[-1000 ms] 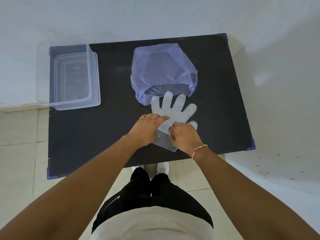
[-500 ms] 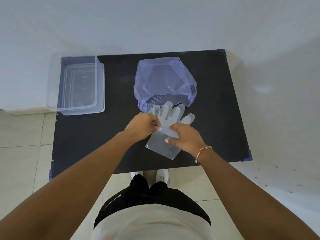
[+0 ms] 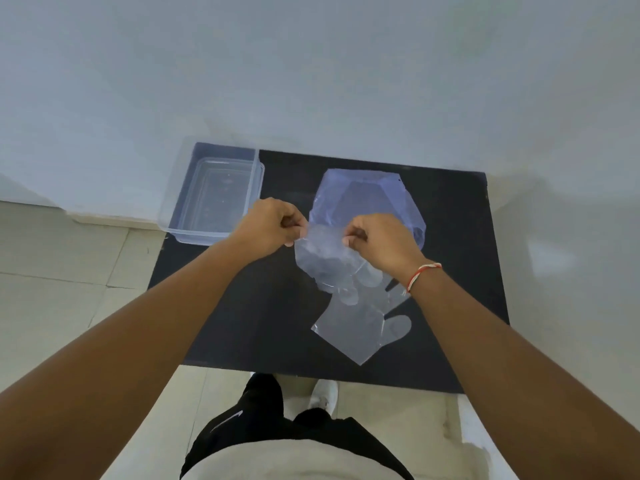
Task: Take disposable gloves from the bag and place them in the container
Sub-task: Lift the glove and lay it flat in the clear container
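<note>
Both the left hand (image 3: 273, 226) and right hand (image 3: 375, 242) pinch the cuff of a lifted glove (image 3: 323, 256) above the table (image 3: 242, 317), and this flimsy film may cling to the second glove (image 3: 360, 327) below, dragging it toward the container (image 3: 211, 202), left of the bag (image 3: 360, 199).

The see-through glove (image 3: 325, 251) held up by the left hand (image 3: 272, 225) and right hand (image 3: 379, 244) covers the open mouth of the blue bag (image 3: 360, 195). It also hides the finger tips of the flat glove (image 3: 360, 327) on the table (image 3: 242, 306). Both arms run off the bottom edge. The clear container (image 3: 214, 199) looks blurry at its far side
</note>
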